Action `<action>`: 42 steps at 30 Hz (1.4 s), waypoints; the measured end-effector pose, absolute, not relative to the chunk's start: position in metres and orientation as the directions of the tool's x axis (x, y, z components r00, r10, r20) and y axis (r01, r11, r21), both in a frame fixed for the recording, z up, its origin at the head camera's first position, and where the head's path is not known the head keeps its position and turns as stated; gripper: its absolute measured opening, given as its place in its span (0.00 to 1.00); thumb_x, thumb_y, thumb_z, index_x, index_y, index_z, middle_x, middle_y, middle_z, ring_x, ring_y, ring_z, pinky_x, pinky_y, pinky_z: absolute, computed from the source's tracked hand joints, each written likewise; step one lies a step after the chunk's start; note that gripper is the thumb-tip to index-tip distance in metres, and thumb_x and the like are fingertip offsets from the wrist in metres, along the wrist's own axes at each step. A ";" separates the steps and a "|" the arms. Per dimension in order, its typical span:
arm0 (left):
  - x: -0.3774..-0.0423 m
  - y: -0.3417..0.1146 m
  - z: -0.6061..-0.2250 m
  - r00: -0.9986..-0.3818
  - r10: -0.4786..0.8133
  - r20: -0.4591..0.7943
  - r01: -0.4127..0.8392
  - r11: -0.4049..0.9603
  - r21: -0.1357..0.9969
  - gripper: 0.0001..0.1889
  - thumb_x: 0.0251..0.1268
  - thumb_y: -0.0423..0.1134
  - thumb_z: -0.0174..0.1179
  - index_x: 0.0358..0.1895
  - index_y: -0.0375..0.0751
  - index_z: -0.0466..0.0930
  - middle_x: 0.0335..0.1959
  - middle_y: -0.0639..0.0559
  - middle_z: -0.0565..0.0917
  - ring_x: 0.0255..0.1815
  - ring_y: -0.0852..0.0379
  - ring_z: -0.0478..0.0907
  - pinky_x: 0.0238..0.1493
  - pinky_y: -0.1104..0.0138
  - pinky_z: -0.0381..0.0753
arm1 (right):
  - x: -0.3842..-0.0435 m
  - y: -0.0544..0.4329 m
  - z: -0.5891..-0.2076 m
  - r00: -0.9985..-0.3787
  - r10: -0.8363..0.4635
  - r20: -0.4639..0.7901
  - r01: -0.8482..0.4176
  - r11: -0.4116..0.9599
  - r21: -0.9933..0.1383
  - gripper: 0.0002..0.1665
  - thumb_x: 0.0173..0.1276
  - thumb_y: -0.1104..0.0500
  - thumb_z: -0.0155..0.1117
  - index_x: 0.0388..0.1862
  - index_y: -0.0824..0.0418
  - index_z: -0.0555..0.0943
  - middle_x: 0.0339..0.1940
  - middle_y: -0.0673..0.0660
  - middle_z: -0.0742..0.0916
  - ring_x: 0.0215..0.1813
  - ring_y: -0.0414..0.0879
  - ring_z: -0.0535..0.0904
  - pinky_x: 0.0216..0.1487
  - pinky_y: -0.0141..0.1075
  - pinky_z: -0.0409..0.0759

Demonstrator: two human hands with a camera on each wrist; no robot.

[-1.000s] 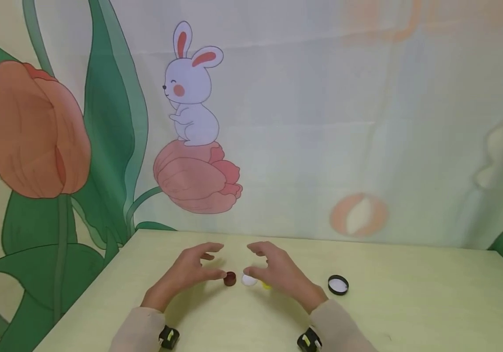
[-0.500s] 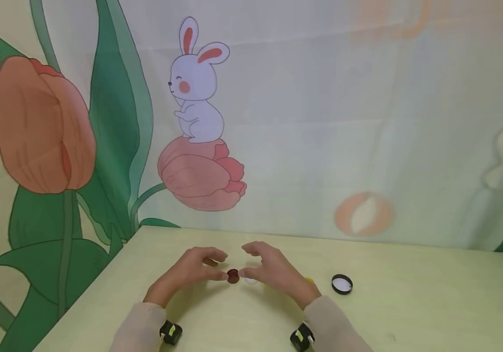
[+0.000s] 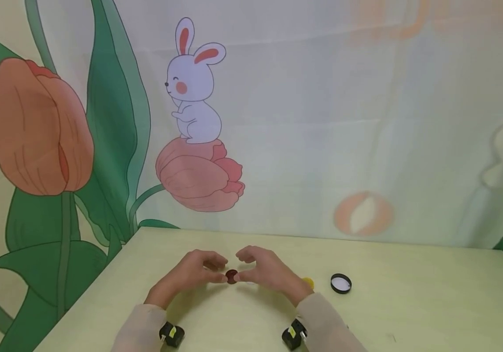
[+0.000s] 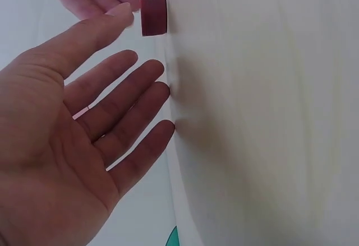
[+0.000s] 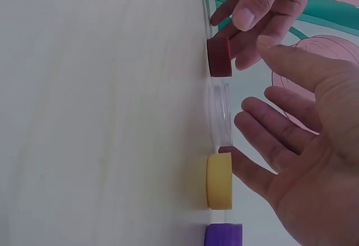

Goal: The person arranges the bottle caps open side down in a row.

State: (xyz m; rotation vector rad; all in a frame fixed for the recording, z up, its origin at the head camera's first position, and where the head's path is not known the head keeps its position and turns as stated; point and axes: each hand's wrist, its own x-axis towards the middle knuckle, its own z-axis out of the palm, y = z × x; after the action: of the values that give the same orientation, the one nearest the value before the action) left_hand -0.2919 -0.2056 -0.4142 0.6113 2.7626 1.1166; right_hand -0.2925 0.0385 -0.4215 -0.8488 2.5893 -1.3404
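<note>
A small dark red cap stands on the table between the two hands. My left hand is beside it on the left, with thumb and fingers spread apart around bare air. From the other side my right hand faces it, its thumb tip close to the cap in the head view; in the right wrist view a gap shows. Under the right hand lies a clear, flat round lid, mostly hidden in the head view. Past it, in the right wrist view, come a yellow cap and a purple one.
A black-rimmed round lid with a white inside lies to the right of the hands. Near the right wrist a yellow round piece shows. The pale table meets a printed cloth at its back edge.
My right hand has moved left, toward the dark red cap, and now covers most of the clear lid. A yellow piece has come into sight behind the right wrist. The left hand hardly moved.
</note>
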 end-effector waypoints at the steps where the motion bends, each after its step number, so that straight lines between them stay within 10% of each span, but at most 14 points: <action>1: -0.292 -0.205 -0.414 -0.915 0.401 0.053 0.325 0.651 0.686 0.21 0.63 0.38 0.78 0.57 0.36 0.88 0.47 0.50 0.90 0.49 0.50 0.85 0.51 0.56 0.85 | -0.293 0.038 -0.422 -0.838 -0.525 0.147 -0.425 0.460 -0.780 0.30 0.69 0.54 0.78 0.66 0.65 0.81 0.62 0.61 0.86 0.66 0.58 0.80 0.66 0.56 0.77; 42: -0.287 -0.196 -0.415 -0.931 0.364 0.038 0.297 0.692 0.658 0.10 0.64 0.30 0.75 0.47 0.42 0.92 0.42 0.54 0.90 0.43 0.57 0.84 0.49 0.58 0.85 | -0.304 0.019 -0.439 -0.819 -0.549 0.165 -0.498 0.539 -0.679 0.12 0.68 0.62 0.79 0.49 0.59 0.90 0.43 0.48 0.88 0.49 0.45 0.80 0.57 0.43 0.80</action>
State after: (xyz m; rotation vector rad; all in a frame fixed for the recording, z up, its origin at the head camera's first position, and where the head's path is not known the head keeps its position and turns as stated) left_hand -0.2874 -0.1960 -0.4153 0.5489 2.8006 1.0640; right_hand -0.3045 0.0187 -0.4395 -0.9182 2.6957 -1.1557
